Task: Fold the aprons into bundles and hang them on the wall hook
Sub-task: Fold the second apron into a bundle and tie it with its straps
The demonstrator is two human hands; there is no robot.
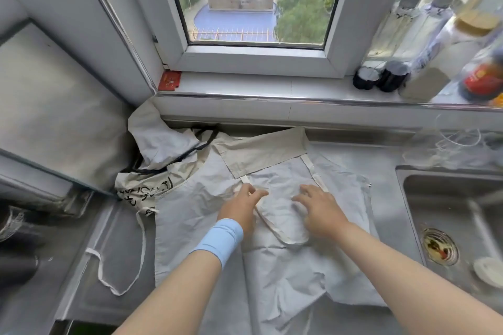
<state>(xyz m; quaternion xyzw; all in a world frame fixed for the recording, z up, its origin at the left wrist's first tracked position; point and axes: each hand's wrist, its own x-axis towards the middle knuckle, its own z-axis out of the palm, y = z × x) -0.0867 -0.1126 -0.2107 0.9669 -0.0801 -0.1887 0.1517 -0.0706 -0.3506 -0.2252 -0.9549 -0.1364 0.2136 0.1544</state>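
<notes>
- The pale apron [285,275] lies spread on the bench [381,155], just beside the sink [449,198].
- The left hand [242,208] pinches its neck strap [275,228].
- The right hand [319,211], nearer the sink, presses the apron with loose fingers.

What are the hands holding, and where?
Left hand seems to pinch the neck strap at its left side; right hand rests on the apron.

The left forearm [174,288] and the right forearm [394,261] are both uncovered as far as one can see them. Around the left wrist sits a wide wristband [220,239] of light blue colour, smooth and soft-looking, with faint folds across it; it lies close round the arm just behind the left hand [241,209]. The right hand [322,215] and its wrist are uncovered too.
</notes>
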